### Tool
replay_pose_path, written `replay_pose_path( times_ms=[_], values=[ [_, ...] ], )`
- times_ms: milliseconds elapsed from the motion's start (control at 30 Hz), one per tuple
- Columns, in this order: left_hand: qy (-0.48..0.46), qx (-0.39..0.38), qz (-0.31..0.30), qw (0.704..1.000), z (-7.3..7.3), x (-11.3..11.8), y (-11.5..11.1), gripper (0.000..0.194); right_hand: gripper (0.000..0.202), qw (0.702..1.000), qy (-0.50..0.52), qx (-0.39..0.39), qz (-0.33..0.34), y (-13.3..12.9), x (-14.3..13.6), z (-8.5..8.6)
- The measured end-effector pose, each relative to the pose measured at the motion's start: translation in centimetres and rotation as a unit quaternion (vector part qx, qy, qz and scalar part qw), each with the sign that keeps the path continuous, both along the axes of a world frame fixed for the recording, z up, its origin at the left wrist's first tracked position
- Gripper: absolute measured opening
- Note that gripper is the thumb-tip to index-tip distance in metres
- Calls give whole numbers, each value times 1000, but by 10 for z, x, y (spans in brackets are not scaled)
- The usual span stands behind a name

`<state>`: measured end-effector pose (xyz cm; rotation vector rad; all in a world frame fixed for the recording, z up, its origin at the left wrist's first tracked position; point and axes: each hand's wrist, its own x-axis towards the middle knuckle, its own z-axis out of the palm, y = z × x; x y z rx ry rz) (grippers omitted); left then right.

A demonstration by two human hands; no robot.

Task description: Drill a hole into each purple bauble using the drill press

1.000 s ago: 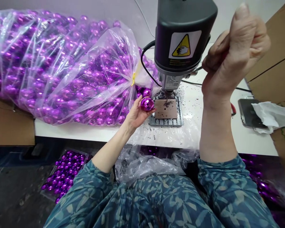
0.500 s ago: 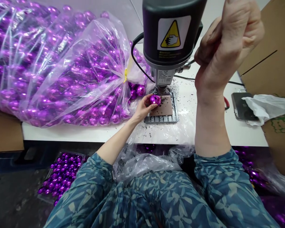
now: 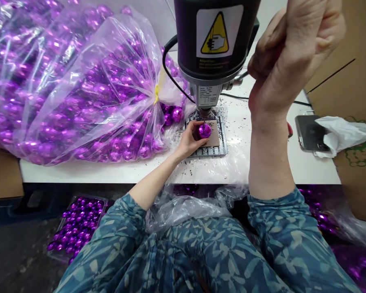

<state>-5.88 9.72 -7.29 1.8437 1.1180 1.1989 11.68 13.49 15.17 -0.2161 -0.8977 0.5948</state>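
The fingers of the left hand [image 3: 190, 140] grasp a shiny purple faceted plastic-looking ball [image 3: 205, 132], thumb on the near side and the others at the far side, probably because a round thing would roll on a flat surface. The ball sits over a flat brown square board [image 3: 214, 140], which lies on a grey slotted metal base [image 3: 221, 152], perhaps as a buffer above the metal. The black drill press [image 3: 214, 71] stands directly above, its lower end just over the ball; whether its tip touches is too small to tell. Beside the machine, the right hand [image 3: 299, 57] is raised with fingers curled closed; what they enclose, if anything, is hidden. Dark crumbs lie scattered around the base. To the left, a large clear plastic bag [image 3: 88, 81] of purple balls rests on the white bench [image 3: 110, 173], its neck gathered by a yellow tie [image 3: 156, 94], presumably to contain them. A dark phone [image 3: 311, 132] lies well apart, at right.
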Motion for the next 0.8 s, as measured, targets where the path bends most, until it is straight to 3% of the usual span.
replay_pose_path(
  times_ms=[133, 267, 367, 467, 700, 800],
  values=[
    [-9, 3, -14, 1000, -6, 2, 7, 66, 39, 1000, -17, -13, 6, -7, 3, 2],
    [-13, -12, -25, 1000, -4, 0, 9, 68, 34, 998, -60, 1, 3, -8, 5, -1],
    [-33, -32, -18, 999, 1, 1, 7, 70, 25, 996, -44, 68, -31, -7, 2, -11],
    [-44, -50, -5, 998, 4, 4, 4, 71, 30, 991, -13, 116, -69, -6, -2, -26],
    [-57, -58, -5, 997, 5, 6, 5, 72, 32, 979, -52, 134, -147, -8, 2, -58],
    [-57, -62, -6, 996, 5, 5, 4, 71, 28, 973, -61, 89, -205, -16, 2, -61]
  ],
)
